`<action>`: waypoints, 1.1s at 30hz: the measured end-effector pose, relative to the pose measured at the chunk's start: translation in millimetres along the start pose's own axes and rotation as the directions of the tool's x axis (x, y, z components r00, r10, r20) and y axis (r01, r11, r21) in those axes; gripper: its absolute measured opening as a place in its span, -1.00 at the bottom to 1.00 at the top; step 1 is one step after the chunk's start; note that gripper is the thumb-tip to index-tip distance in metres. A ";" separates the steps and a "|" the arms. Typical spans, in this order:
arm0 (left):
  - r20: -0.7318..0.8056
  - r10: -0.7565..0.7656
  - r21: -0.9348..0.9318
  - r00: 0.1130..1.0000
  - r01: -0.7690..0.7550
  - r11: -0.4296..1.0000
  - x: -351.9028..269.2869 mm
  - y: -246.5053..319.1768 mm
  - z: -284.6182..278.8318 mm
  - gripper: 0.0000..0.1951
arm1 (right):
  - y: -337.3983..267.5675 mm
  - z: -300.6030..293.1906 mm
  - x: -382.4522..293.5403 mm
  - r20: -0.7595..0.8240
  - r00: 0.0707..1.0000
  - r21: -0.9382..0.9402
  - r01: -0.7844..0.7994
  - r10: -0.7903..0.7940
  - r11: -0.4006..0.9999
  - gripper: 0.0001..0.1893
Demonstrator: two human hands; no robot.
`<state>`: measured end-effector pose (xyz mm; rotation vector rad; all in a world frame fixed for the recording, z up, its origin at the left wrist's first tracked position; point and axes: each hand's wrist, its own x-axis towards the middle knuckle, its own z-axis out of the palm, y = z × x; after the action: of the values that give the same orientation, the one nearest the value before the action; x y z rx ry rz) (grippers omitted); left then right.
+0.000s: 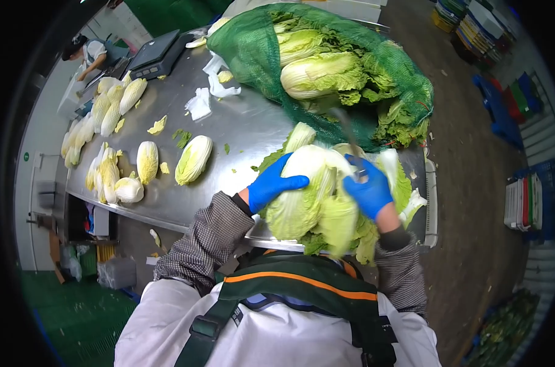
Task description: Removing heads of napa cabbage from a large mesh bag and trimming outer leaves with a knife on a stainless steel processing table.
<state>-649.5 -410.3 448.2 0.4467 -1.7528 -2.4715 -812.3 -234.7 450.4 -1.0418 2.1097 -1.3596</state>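
Note:
My left hand (276, 182), in a blue glove, grips the left side of a napa cabbage (300, 202) at the near edge of the steel table (245, 137). In my right hand (368, 188), also gloved, is a knife (346, 126) with its blurred blade pointing up and away; the fingers are at the cabbage's right side. A pale green outer leaf (339, 222) hangs from the cabbage. Loose leaves lie beneath and to the right. Beyond my hands, a green mesh sack (254, 55) lies open with several untrimmed cabbages (323, 75) inside.
Several trimmed cabbages (194, 159) lie on the table's left side among leaf scraps (158, 125) and crumpled white plastic (198, 104). A scale (156, 55) stands at the far left, with a person (94, 52) beyond it. Stacked crates (525, 202) stand on the floor at right.

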 end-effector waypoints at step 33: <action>-0.916 -0.246 -0.357 0.317 -0.364 0.860 -68.4 23.0 -357.3 -0.16 | 42.8 187.5 43.6 0.276 0.910 -0.711 -0.024 0.310 0.703 -0.14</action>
<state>-486.5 -727.9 374.3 1.3697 -0.5259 -1.7009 -726.7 -367.8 332.8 -1.2052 2.3608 -0.1814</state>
